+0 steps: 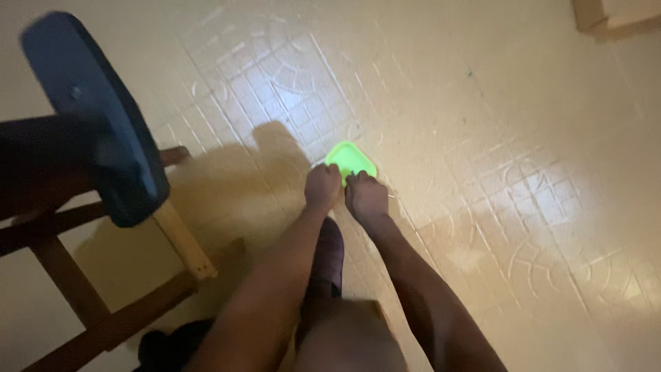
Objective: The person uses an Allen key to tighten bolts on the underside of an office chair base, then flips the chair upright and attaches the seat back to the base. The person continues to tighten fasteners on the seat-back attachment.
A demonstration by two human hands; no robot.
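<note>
A bright green, flat, roughly square plastic piece [350, 158] lies on the cream tiled floor [482, 138]. Both my arms reach down to it. My left hand [323, 187] rests with curled fingers at the piece's near left edge. My right hand [365, 195] touches its near right edge. Whether either hand truly grips the piece is unclear, since the fingers hide the contact. A thin pale object pokes out beside my right hand, too small to identify.
A wooden chair or stool frame [103, 275] with a dark blue slab [96, 117] on it stands at the left. My dark slipper [329, 255] is below my hands. A cardboard box corner [613, 17] sits at the top right.
</note>
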